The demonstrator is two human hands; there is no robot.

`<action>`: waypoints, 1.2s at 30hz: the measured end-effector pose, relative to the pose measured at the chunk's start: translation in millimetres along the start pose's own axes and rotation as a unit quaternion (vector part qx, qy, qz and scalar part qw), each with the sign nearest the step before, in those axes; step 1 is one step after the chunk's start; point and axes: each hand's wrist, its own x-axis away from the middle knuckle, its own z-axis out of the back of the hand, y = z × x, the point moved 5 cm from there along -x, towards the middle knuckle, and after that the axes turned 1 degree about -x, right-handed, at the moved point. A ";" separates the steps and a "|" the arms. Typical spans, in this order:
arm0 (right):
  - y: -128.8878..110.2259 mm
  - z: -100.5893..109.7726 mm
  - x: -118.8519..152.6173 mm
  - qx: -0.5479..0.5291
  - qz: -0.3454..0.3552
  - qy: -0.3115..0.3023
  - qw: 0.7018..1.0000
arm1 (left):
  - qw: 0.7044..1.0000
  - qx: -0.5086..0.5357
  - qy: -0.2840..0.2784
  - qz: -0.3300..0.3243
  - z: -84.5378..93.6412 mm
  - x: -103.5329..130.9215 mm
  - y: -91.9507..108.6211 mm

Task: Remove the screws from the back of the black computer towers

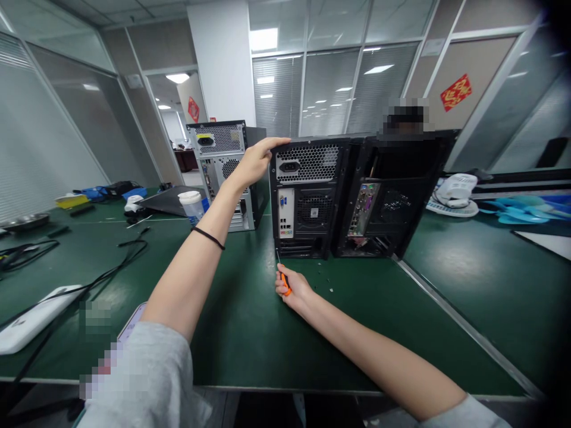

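A black computer case [307,199] stands upright on the green table with its rear panel facing me. My left hand [261,159] lies over its top left corner, fingers stretched along the top edge. Low in front of the same case, my right hand [292,284] is closed around a screwdriver with an orange and black handle [286,285]. The screwdriver's thin shaft points up at the lower left corner of the rear panel; whether the tip sits in a screw is too small to tell.
Right beside it stands a second black case [392,196], its upper bay open. A silver-backed case [220,142] and a white-lidded container [191,205] are at the left. Small bits [331,289] lie nearby. Cables [111,270] and a white device [38,318] occupy the left side. A person [404,119] is behind.
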 end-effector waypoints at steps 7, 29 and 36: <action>4.4 0.0 -3.7 0.006 0.012 0.021 1.000 | 1.000 0.001 0.008 -0.005 -0.7 -0.8 -2.4; 12.4 -2.3 0.9 0.051 -0.034 0.028 0.998 | 1.000 0.000 0.012 -0.007 -1.4 -0.4 -1.8; 5.3 4.0 -3.2 0.043 0.011 0.049 0.998 | 1.000 0.010 0.011 0.002 -1.5 0.3 0.1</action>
